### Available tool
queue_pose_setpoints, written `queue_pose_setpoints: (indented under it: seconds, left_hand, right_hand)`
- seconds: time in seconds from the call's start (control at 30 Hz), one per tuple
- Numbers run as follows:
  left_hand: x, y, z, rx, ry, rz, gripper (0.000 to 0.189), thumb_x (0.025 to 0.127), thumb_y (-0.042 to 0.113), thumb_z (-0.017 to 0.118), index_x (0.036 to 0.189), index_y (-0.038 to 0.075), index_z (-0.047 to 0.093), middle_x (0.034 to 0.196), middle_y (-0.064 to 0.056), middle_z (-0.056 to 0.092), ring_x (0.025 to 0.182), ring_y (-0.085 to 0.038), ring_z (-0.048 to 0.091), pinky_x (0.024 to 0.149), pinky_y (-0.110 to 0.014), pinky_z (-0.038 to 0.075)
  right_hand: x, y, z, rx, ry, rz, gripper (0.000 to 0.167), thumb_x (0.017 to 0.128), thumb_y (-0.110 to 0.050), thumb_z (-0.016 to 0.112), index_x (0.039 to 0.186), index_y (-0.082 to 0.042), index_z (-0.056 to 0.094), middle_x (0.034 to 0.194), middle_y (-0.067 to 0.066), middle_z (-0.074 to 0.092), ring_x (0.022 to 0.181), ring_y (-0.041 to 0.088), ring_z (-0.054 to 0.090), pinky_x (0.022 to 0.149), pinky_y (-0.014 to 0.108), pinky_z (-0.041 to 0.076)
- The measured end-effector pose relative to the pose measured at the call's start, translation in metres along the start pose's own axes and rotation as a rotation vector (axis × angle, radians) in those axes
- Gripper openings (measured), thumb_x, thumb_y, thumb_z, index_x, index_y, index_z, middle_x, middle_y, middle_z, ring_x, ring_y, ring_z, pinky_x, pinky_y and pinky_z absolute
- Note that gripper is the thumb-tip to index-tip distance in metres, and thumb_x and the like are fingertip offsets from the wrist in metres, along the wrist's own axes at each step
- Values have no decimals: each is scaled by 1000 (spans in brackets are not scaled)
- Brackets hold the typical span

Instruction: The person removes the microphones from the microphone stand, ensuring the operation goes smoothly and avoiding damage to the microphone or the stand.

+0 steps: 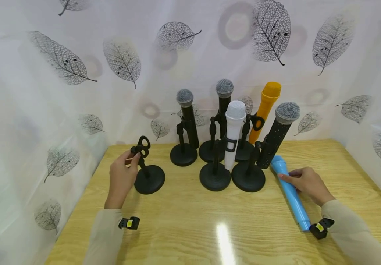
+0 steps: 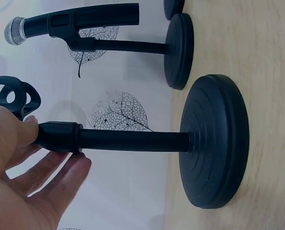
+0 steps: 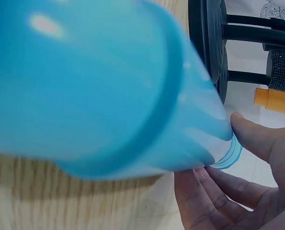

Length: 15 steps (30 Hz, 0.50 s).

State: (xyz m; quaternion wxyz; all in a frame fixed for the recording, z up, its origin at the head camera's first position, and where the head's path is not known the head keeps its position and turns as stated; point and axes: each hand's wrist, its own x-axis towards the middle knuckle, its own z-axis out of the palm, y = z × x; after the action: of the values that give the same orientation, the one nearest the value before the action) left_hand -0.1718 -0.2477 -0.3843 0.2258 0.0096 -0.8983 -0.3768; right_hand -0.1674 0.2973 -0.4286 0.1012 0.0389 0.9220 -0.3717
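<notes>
On the left, my left hand [image 1: 121,177] holds a black desktop microphone stand [image 1: 149,180] near its top. In the left wrist view, the thumb and fingers pinch the stand's neck [image 2: 60,136] just below the holder clip [image 2: 23,98], which holds no microphone. The stand's round base rests on the table. At the right, my right hand [image 1: 309,184] grips a light blue microphone [image 1: 291,197] between thumb and fingers, near its head end. The microphone's head points away from me; whether its body touches the table I cannot tell.
Several microphones stand clipped in black stands at the back: a black one [image 1: 190,125], another black one [image 1: 223,106], a white one [image 1: 232,132], an orange one [image 1: 266,110] and a speckled black one [image 1: 276,136]. A leaf-patterned curtain [image 1: 197,73] borders the wooden table [image 1: 177,221].
</notes>
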Motion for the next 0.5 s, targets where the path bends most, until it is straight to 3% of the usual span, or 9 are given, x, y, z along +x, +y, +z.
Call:
queue_pose_setpoints:
  seconds: [0.17,0.3,0.4,0.5]
  left_hand:
    - [-13,0,-3,28,6,-25,37,100,15,66,133,0,61,114,-22,69,99,-39,70,81,-52,58]
    - [-31,0,-2,67,92,-14,25,96,10,70,118,-1,65,92,-15,71,84,-32,72,73,-47,59]
    - [-44,0,1,87,160,31,15,93,10,73,102,1,65,76,-7,66,69,-23,69,63,-33,56]
    - [-53,2,7,58,200,126,13,90,7,75,96,2,64,68,-2,61,60,-16,63,57,-18,48]
  right_hand:
    - [1,1,-1,13,0,-2,78,97,-49,66,130,20,53,115,31,65,81,21,68,69,35,56]
    - [1,0,-3,19,-12,-1,77,97,-48,66,130,20,53,113,29,66,82,21,67,70,36,57]
    - [0,-1,-4,19,-16,0,78,97,-49,66,130,21,53,115,31,64,83,22,68,72,37,58]
    - [-1,-2,-5,27,-15,-6,79,97,-50,66,131,21,52,119,33,63,85,23,69,74,39,58]
